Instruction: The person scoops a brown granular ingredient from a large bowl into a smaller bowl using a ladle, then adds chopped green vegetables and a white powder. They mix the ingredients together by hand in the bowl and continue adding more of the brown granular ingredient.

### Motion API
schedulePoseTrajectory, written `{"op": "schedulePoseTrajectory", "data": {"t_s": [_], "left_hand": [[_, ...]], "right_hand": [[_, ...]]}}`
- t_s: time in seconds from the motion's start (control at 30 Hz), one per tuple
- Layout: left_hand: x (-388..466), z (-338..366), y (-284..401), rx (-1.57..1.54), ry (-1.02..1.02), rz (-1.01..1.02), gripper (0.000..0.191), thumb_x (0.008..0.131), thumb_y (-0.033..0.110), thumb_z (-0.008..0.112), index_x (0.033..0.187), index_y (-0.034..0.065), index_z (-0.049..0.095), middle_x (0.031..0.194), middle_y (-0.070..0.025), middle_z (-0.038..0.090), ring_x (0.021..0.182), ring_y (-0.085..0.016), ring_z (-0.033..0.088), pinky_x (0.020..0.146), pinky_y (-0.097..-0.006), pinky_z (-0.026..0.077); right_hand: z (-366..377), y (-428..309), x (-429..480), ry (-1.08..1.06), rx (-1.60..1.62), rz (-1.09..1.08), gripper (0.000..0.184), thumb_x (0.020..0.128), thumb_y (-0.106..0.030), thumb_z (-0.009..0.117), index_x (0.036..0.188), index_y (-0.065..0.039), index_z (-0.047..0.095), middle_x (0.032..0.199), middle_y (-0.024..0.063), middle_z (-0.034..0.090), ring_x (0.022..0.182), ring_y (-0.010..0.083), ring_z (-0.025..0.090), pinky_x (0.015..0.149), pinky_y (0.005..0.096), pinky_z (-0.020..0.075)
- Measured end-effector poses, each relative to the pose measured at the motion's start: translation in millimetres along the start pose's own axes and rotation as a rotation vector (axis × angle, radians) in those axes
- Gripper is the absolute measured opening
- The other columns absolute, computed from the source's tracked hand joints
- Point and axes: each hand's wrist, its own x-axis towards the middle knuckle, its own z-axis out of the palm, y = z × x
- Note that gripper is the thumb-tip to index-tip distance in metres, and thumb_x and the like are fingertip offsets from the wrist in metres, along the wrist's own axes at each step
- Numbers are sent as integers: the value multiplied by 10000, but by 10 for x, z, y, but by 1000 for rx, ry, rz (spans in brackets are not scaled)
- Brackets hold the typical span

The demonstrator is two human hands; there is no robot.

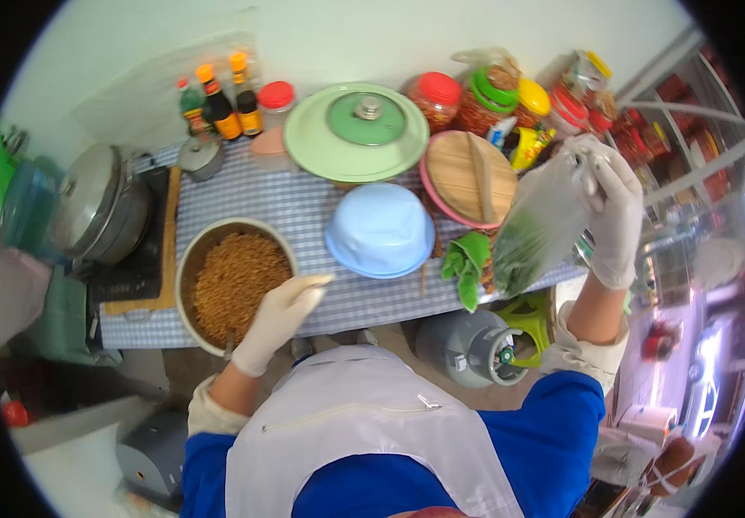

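Note:
My right hand (612,201), in a white glove, pinches the top of a clear plastic bag (540,217). Green leafy vegetables show through the bag, which hangs over the table's right end. My left hand (288,314), also gloved, is over the near right rim of a deep metal pot (183,278). Its fingers point right and lie close together; whether they hold something small I cannot tell. Brown crumbly food (236,278) fills much of the pot. A utensil handle (230,340) shows at the near rim, beside my left wrist.
A blue plastic basin (379,230), a green towel (466,265), a round wooden lid (466,171) and a large green lid (307,152) occupy the checked tablecloth (327,317). Sauce bottles (217,103) and jars (437,97) line the wall. A gas cylinder (456,343) stands below.

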Motion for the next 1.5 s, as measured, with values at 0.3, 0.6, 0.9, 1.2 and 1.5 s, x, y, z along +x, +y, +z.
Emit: {"op": "schedulePoseTrajectory", "data": {"t_s": [0.3, 0.6, 0.9, 1.2, 1.5], "left_hand": [[-51, -398, 270, 404, 316, 522, 351, 806, 166, 693, 1133, 52, 638, 1025, -135, 595, 955, -316, 545, 867, -386, 442], [-489, -1360, -130, -15, 755, 483, 138, 853, -3, 656, 978, 16, 713, 904, -36, 621, 837, -126, 577, 748, -234, 458], [-684, -1544, 63, 178, 956, 370, 171, 850, -12, 653, 1010, 14, 711, 849, -21, 614, 765, -93, 546, 689, -209, 427], [-517, -1398, 279, 43, 951, -16, 127, 866, 83, 647, 945, -5, 692, 778, -10, 620, 673, -66, 524, 603, -216, 421], [-197, -1422, 175, -129, 738, -57, 180, 863, 112, 654, 998, -3, 679, 753, -1, 615, 655, -54, 525, 599, -214, 430]], "right_hand": [[1967, -129, -866, -599, 247, 67, 217, 937, -133, 537, 1038, 5, 669, 725, 14, 624, 487, -4, 360, 441, 149, 240], [3129, 320, -890, -673, 158, 116, 182, 930, -31, 535, 1058, 14, 656, 816, 1, 631, 603, 35, 455, 536, 168, 356], [3422, 1011, -727, -799, 97, 165, 232, 903, 18, 512, 1109, 9, 617, 904, 14, 619, 783, 77, 551, 710, 209, 458], [3067, 1276, -1160, -581, -241, -667, 513, 717, -73, 762, 1172, -15, 533, 1158, 165, 537, 1077, 318, 524, 933, 383, 430], [3178, 1808, -1727, -717, -263, -260, 278, 769, -120, 751, 956, -31, 566, 872, 113, 549, 796, 279, 562, 718, 354, 479]]}}
